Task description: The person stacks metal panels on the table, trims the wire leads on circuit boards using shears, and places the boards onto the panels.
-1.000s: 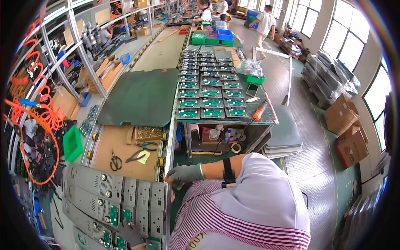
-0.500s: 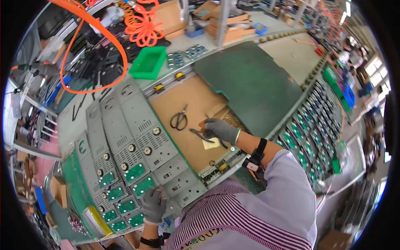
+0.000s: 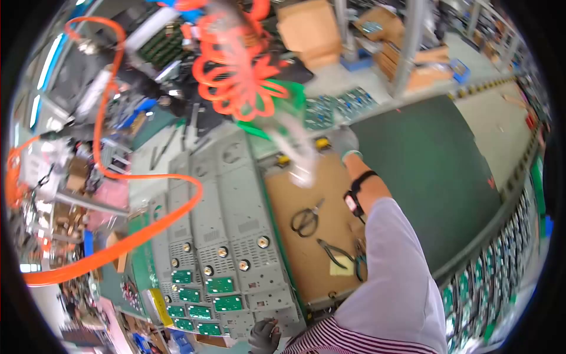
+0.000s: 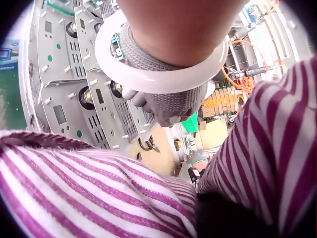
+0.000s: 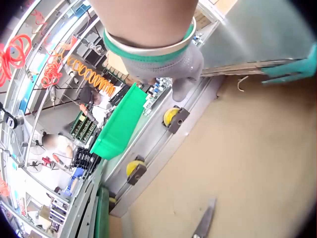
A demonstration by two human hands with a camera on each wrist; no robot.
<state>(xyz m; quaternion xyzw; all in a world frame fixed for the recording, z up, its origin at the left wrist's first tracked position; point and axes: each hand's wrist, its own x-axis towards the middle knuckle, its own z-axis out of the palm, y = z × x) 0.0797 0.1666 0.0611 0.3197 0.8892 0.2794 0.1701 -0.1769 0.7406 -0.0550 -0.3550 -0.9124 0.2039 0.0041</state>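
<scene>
My right hand (image 3: pixel 345 141), in a grey glove, reaches out at the far rail of the line. In the right wrist view, the gloved hand (image 5: pixel 178 69) is near a green bin (image 5: pixel 121 124) and small circuit boards (image 5: pixel 157 91); its fingertips are partly hidden and nothing shows in its grasp. My left hand (image 3: pixel 265 336), also gloved, hangs loosely curled by the near edge of the grey metal panels (image 3: pixel 236 177). No held thing shows in it in the left wrist view. Green circuit boards (image 3: pixel 227 303) and round brass-coloured fittings (image 3: pixel 263 242) sit on the panels.
Scissors (image 3: pixel 305 222) and pliers (image 3: pixel 336 255) lie on brown board (image 3: pixel 295 183), beside a yellow note (image 3: pixel 341 266). A dark green mat (image 3: pixel 421 189) spreads rightward. An orange coiled hose (image 3: pixel 236 76) hangs overhead; a long orange hose (image 3: pixel 147 227) loops across the left.
The head view has swung leftward. My right hand has gone from the near rail, over the pliers, to the far rail. My left hand has drawn back from the circuit boards to the panels' near edge.
</scene>
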